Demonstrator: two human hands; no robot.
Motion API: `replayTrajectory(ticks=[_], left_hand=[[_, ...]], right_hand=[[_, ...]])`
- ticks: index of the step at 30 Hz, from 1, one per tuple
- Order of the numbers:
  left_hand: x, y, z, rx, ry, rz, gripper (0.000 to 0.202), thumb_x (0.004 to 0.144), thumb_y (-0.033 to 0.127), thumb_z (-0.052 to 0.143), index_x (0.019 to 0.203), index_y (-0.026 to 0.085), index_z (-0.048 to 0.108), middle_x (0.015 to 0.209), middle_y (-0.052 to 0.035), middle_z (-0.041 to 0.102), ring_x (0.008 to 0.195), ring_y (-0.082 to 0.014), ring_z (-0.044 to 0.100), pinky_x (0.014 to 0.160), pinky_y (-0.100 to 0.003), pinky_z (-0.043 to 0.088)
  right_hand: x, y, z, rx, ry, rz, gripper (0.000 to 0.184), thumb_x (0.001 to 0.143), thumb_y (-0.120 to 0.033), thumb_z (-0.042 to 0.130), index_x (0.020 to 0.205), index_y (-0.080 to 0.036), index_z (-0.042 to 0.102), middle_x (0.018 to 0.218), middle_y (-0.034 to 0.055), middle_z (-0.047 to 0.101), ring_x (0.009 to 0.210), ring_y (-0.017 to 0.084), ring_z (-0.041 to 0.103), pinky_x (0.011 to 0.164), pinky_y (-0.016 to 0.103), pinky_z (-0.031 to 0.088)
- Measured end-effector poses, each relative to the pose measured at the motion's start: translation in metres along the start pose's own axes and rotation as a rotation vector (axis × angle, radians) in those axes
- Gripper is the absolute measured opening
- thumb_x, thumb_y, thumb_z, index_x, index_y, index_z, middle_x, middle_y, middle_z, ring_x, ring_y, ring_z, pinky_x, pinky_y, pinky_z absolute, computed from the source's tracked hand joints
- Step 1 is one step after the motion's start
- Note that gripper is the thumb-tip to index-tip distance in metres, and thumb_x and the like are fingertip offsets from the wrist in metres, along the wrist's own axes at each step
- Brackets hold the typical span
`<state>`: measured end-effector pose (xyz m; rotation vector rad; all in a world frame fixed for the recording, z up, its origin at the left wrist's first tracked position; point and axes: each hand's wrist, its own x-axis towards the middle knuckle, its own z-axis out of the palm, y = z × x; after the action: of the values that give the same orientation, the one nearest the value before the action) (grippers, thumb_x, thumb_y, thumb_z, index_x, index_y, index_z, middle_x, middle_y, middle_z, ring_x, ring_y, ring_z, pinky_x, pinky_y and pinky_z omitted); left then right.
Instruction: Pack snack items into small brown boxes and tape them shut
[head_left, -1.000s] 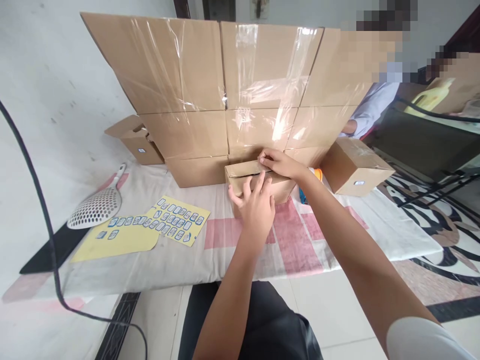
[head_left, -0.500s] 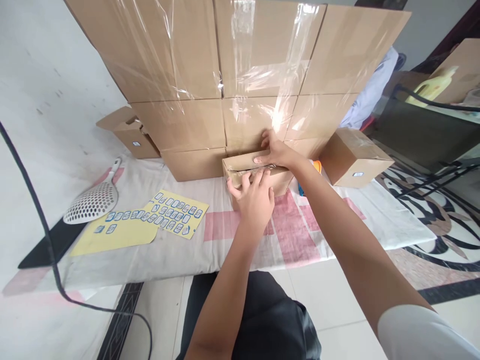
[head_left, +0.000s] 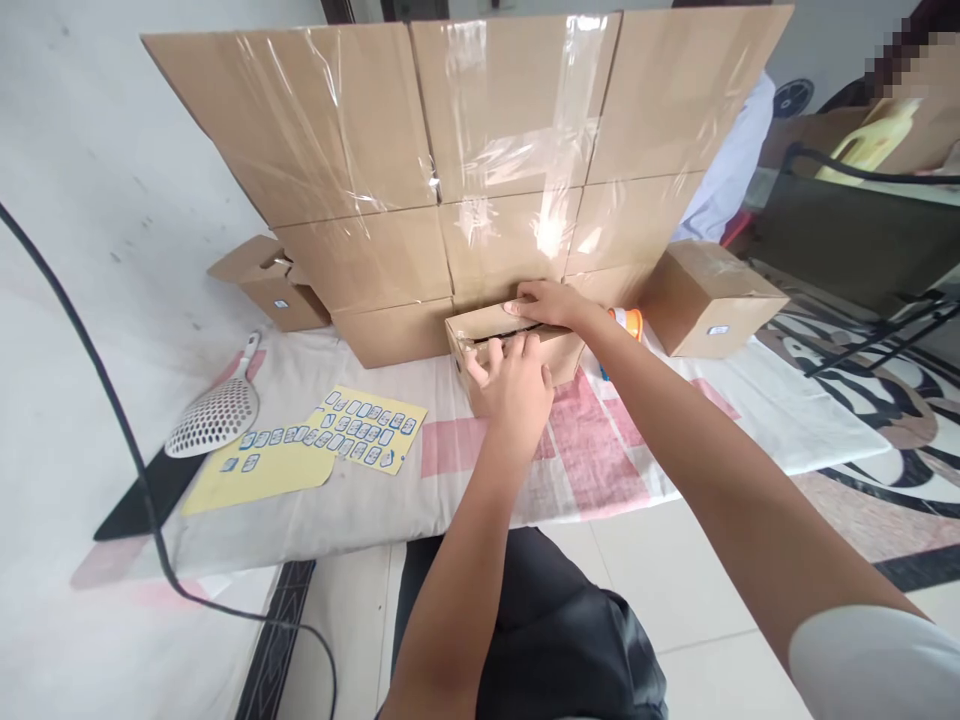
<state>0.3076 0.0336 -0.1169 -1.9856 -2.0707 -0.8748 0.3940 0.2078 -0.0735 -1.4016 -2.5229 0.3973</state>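
A small cardboard box [head_left: 562,357] stands on the cloth-covered table in front of me, with a narrow dark gap between its top flaps. My right hand [head_left: 553,303] grips the raised far flap [head_left: 480,320], thumb on the near side and fingers behind it. Over the near top edge curl the spread fingers of my left hand [head_left: 514,378], gripping the box. What lies inside the box is hidden. Just right of the box, partly behind my right forearm, is an orange tape roll [head_left: 630,322].
A tall panel of taped cardboard [head_left: 517,110] rises behind the box. Other boxes stand at left [head_left: 277,300] and right [head_left: 712,310]. Yellow label sheets [head_left: 300,475], a white skimmer [head_left: 214,415] and a black flat object [head_left: 142,500] lie left. A black cable [head_left: 127,450] hangs there.
My right hand's raised fingers have come down onto the far flap. My left hand stays at the near edge. The view has shifted slightly.
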Motion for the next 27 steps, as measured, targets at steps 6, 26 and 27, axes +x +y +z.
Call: replayTrajectory(ticks=[6,26,27], left_hand=[[0.008,-0.003,-0.003,0.076,-0.050,0.058,0.022,0.092,0.027,0.062,0.114,0.025,0.062,0.126,-0.0063,0.072,0.119,-0.0325,0.052,0.096,-0.050,0.039],[-0.110,-0.077,0.031,-0.070,-0.065,-0.162,0.060,0.096,0.036,0.050,0.152,0.018,0.040,0.165,-0.0170,0.037,0.150,-0.0308,0.037,0.126,-0.062,0.013],[-0.109,-0.076,0.031,-0.071,-0.104,-0.168,0.060,0.096,0.036,0.050,0.152,0.018,0.040,0.165,-0.0167,0.036,0.151,-0.0323,0.036,0.125,-0.064,0.014]], right_hand=[[0.001,0.004,-0.008,0.099,-0.069,-0.027,0.036,0.090,-0.054,0.056,0.098,-0.021,0.068,0.105,0.0077,0.072,0.097,0.028,0.063,0.095,0.044,0.047],[-0.138,0.050,0.062,0.640,0.408,-0.218,0.120,0.068,-0.065,0.081,0.163,-0.027,0.017,0.167,0.0118,0.022,0.155,0.034,0.026,0.128,0.050,0.025],[-0.148,0.048,0.066,0.613,0.485,-0.209,0.116,0.068,-0.067,0.079,0.160,-0.027,0.022,0.163,0.0132,0.028,0.151,0.034,0.031,0.127,0.050,0.028]])
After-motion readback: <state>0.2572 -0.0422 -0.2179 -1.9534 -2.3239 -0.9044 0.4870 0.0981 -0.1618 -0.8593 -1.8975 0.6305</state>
